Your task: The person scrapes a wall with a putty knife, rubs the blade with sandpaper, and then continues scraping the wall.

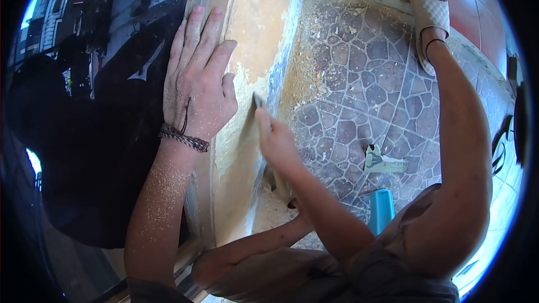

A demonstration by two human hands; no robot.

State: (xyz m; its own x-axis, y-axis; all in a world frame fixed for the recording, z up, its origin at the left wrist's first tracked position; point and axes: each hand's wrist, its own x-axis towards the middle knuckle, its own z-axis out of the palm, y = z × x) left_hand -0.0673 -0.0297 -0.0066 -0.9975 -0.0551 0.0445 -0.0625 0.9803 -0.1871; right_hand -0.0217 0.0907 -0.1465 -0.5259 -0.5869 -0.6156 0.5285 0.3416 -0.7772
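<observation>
Flat against the window frame [223, 8] lies my left hand [199, 87], fingers stretched upward and the thumb apart. Pale flakes speckle that forearm, and a braided bracelet circles the wrist. My right hand [278, 143] is closed around a small scraper [257, 100]; its grey metal tip shows above the fingers, while the rest is hidden in the hand. The tip is at the painted wall [263, 33], close to a patch where the paint has come off. The right hand is slightly blurred.
Paint flakes [309, 76] litter the stone-patterned floor [351, 120] along the wall. A torn, pale green piece [384, 163] lies there, with a blue plastic object [382, 207] near my legs. Dark window glass [106, 151] is at left. My sandalled foot [429, 8] rests at upper right.
</observation>
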